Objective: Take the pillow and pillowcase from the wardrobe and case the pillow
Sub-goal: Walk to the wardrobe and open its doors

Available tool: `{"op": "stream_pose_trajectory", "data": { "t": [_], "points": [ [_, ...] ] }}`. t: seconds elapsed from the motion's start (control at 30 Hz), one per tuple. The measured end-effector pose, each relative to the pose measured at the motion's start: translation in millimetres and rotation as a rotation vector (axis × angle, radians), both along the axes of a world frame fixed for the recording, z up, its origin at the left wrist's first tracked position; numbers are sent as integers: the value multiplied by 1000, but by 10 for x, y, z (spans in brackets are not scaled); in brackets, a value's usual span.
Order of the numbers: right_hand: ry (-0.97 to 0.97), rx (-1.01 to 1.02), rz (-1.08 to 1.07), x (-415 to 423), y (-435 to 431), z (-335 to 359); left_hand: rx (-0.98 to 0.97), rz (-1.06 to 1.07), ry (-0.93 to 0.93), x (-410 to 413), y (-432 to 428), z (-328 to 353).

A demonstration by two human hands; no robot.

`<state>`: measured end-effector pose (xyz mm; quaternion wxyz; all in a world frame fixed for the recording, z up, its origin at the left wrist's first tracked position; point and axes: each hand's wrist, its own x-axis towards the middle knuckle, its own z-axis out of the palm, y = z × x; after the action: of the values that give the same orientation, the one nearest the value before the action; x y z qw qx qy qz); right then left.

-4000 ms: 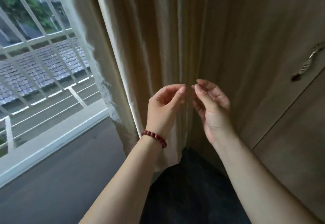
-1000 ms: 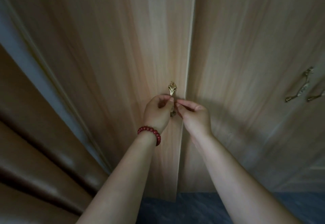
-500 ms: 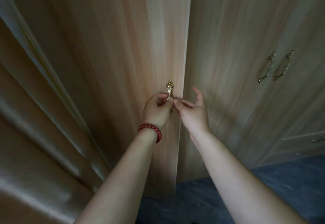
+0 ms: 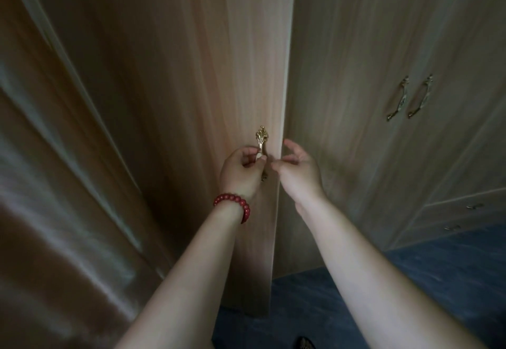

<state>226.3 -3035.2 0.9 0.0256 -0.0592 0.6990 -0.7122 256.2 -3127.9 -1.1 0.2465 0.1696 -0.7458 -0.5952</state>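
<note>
Head view, left hand [image 4: 241,170] fingers gripping wardrobe door handle [image 4: 262,140], right hand [image 4: 297,169] fingers open beside it

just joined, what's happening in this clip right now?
A person stands at a wooden wardrobe. The left hand, a red bead bracelet on its wrist, grips the gold ornate handle on the left door. The right hand hovers beside that door's edge, fingers loosely spread and holding nothing. The door looks barely cracked open; no pillow or pillowcase is visible yet.
</note>
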Motion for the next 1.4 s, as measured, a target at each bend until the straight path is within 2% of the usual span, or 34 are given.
{"op": "stream_pose_trajectory", "data": {
  "t": [0.37, 0.5, 0.6, 0.9, 1.1, 1.2, 1.4],
  "points": [
    [5, 44, 39, 175, -2, 12, 26, -7, 2, 202, 30, 24],
    [9, 82, 53, 221, 44, -13, -35, 29, -33, 286, 36, 44],
    [1, 60, 38, 224, 62, 3, -87, 58, -42, 355, 111, 75],
    [-29, -55, 118, 279, 138, 20, -155, 127, 81, 520, 424, 299],
    [-49, 50, 346, 301, 337, 42, -141, 229, 24, 539, 662, 272],
    [-26, 83, 462, 337, 452, 42, -192, 332, 13, 593, 785, 277],
    [-51, 67, 629, 421, 558, 59, -227, 470, 28, 790, 1022, 213]
  ]
}}
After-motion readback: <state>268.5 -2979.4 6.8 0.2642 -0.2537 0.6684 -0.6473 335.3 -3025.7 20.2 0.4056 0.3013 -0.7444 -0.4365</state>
